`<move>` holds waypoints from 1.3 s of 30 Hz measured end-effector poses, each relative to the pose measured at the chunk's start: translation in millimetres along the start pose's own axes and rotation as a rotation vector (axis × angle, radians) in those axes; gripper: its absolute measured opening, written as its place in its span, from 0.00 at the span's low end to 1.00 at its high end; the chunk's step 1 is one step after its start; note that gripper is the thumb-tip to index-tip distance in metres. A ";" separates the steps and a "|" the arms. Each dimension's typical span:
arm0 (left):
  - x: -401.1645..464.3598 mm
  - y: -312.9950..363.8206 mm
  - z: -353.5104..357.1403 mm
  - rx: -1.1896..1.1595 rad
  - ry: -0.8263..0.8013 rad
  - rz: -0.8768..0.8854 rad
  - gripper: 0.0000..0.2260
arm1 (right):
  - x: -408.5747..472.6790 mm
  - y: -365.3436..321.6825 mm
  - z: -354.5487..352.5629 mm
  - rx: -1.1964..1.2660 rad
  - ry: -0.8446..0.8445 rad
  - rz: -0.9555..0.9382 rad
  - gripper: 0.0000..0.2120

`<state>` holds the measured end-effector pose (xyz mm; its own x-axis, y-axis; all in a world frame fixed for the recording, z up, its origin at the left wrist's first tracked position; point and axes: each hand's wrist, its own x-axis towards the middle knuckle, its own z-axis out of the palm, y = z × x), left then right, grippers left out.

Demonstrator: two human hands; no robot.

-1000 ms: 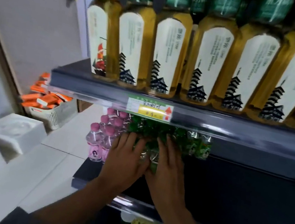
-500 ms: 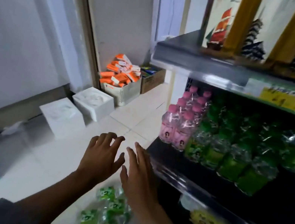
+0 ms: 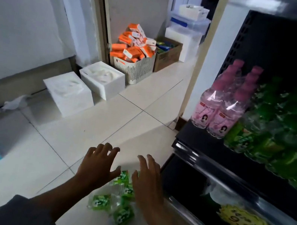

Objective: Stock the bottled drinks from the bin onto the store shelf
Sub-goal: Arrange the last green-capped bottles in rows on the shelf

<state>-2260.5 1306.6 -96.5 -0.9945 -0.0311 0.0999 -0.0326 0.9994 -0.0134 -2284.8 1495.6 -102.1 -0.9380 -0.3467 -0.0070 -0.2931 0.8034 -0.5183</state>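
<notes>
both hands are spread wide and hold nothing. the left hand and the right hand hang over the clear green-label plastic bottles down on the pale floor tiles, at the foot of the black store shelf. the bottles lie just under and between the grips, a bit nearer the right one. which way they lie is too blurry to tell. more green bottles stand on the shelf's left end beside pink ones.

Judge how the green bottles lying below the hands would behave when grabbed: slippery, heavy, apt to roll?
The green bottles lie on their sides in a loose heap, so they would probably roll or shift when nudged. Their clear plastic looks glossy, perhaps slippery. They look small, so likely light.
</notes>
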 end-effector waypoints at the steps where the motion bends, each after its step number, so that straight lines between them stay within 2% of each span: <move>1: -4.8 -1.4 18.0 -0.006 -0.038 -0.003 0.28 | -4.3 6.2 18.4 -0.018 -0.013 0.035 0.25; 6: -35.1 -9.1 98.0 -0.032 -0.202 -0.001 0.30 | -32.3 31.3 99.9 -0.095 -0.089 0.214 0.25; 10: -47.4 -17.5 151.4 -0.018 -0.256 0.008 0.29 | -40.2 51.0 159.4 -0.141 -0.185 0.268 0.27; 15: -71.3 -14.6 200.7 -0.072 -0.379 -0.012 0.30 | -53.0 65.8 206.0 -0.140 -0.273 0.370 0.26; 19: -80.1 -12.0 226.0 -0.121 -0.446 0.048 0.32 | -48.0 74.4 228.4 -0.048 -0.339 0.456 0.27; 26: -71.7 -11.5 251.8 -0.097 -0.473 0.045 0.41 | -39.1 66.2 244.6 -0.084 -0.321 0.466 0.23; 29: -76.9 -8.9 262.1 -0.100 -0.515 0.063 0.42 | -50.8 73.1 245.8 -0.093 -0.293 0.383 0.21; 33: -74.5 -2.2 245.6 -0.174 -0.588 0.048 0.40 | -73.4 85.3 247.0 -0.094 -0.164 0.275 0.16; 36: -65.7 8.0 228.9 -0.226 -0.533 0.042 0.38 | -79.5 90.1 236.3 -0.056 -0.181 0.266 0.19; 39: -49.9 23.0 206.6 -0.254 -0.461 0.026 0.40 | -76.4 87.2 219.3 -0.037 -0.124 0.235 0.20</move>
<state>-2232.1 1327.8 -307.4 -0.9370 0.0467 -0.3461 -0.0390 0.9708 0.2368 -2198.1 1486.0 -334.3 -0.9519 -0.2036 -0.2290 -0.0790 0.8852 -0.4584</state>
